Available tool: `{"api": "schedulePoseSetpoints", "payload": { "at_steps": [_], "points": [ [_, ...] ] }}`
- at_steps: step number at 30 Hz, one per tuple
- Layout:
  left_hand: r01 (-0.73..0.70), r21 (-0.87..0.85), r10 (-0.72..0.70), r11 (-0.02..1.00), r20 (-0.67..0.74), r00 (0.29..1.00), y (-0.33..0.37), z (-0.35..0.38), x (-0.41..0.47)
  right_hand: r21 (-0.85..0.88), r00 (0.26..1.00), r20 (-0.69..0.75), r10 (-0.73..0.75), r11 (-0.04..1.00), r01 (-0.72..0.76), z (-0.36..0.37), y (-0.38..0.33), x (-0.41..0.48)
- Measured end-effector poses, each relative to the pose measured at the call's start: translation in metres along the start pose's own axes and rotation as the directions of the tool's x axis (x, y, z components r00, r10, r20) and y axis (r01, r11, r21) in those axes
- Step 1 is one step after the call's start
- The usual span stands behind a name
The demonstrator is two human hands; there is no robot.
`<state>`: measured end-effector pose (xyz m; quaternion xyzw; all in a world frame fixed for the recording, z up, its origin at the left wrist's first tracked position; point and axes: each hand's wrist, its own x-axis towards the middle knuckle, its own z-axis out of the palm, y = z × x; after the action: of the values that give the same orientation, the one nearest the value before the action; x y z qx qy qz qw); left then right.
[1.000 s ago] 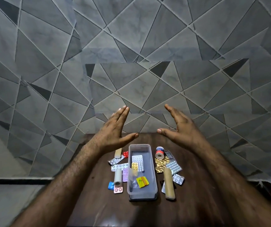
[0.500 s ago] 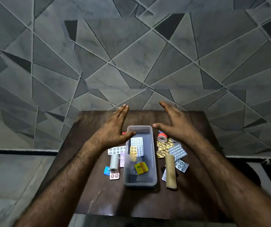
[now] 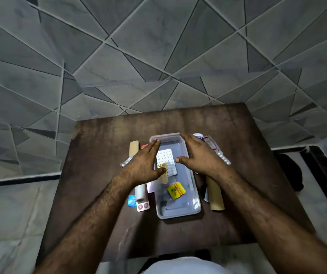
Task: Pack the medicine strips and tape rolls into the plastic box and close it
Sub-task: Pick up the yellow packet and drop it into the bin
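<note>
Hands both over the clear plastic box (image 3: 178, 211), which sits in the middle of the dark wooden surface (image 3: 99, 175). The left hand (image 3: 143, 165) has its fingers (image 3: 154, 144) spread flat and loose, thumb touching a small gold strip (image 3: 163, 172) in the box, not really gripping anything. The right hand (image 3: 200, 157) is the same deal, fingers released and splayed over the box's right rim.

Inside the box there's a big white blister strip (image 3: 165, 159) and a yellow packet (image 3: 175, 190). Left of the box: a white tape roll (image 3: 140, 191), a pink two-pill strip (image 3: 143, 206), something blue (image 3: 131, 200), and a tan roll (image 3: 134, 148). On the right, a long tan roll (image 3: 216, 196) and more silver strips (image 3: 223, 157) partly hidden under the hand.
</note>
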<state>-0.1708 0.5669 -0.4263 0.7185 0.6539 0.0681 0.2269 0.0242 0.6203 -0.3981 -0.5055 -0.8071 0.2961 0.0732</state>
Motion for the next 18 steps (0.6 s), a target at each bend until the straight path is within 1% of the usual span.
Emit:
{"api": "schedulePoseSetpoints", "payload": {
  "at_steps": [2, 6, 8, 10, 13, 18],
  "points": [
    [0.016, 0.038, -0.016, 0.999, 0.019, 1.0, -0.005, 0.012, 0.002, 0.007, 0.998, 0.048, 0.034, 0.999, -0.034, 0.015, 0.004, 0.001],
    [0.074, 0.235, -0.086, 0.969, 0.037, 0.996, -0.003, 0.037, -0.002, 0.015, 0.988, 0.139, 0.073, 0.997, -0.076, 0.044, 0.006, 0.0],
    [0.12, 0.279, -0.14, 0.953, 0.056, 0.989, -0.003, 0.049, -0.004, 0.007, 0.977, 0.191, 0.094, 0.995, -0.097, 0.06, 0.006, 0.001],
    [0.162, 0.272, -0.191, 0.949, 0.082, 0.978, -0.005, 0.06, -0.007, -0.012, 0.965, 0.229, 0.125, 0.992, -0.126, 0.076, 0.008, 0.002],
    [0.212, 0.207, -0.241, 0.955, 0.128, 0.962, -0.005, 0.071, -0.011, -0.057, 0.948, 0.275, 0.159, 0.987, -0.149, 0.092, 0.011, 0.005],
    [0.236, 0.129, -0.256, 0.963, 0.173, 0.951, -0.006, 0.08, -0.011, -0.15, 0.923, 0.331, 0.196, 0.977, -0.153, 0.111, 0.016, 0.008]
  ]
}}
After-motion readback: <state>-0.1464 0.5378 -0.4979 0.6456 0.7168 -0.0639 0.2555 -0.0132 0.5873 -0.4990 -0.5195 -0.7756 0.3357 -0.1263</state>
